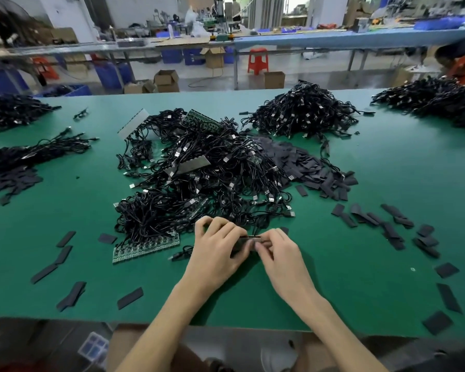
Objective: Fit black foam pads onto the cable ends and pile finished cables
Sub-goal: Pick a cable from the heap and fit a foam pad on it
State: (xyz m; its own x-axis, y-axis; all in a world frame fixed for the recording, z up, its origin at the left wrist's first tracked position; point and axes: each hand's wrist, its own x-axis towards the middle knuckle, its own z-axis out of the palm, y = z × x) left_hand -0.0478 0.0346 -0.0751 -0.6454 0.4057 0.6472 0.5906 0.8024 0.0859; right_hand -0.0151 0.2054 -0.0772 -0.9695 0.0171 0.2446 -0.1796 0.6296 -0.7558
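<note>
Black foam pad (250,237), long axis left-right

No legible text, label, brand or number anywhere. Only faint white print along a green circuit strip (199,208) in the cable pile (212,162), too blurred to read.

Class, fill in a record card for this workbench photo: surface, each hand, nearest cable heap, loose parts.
Surface: green table
Left hand: pinches one end of a black foam pad
Right hand: pinches the same pad's other end
Nearest heap: tangled cable pile just beyond the hands
Loose parts: spare pads scattered on both sides; circuit strip left of the hands
</note>
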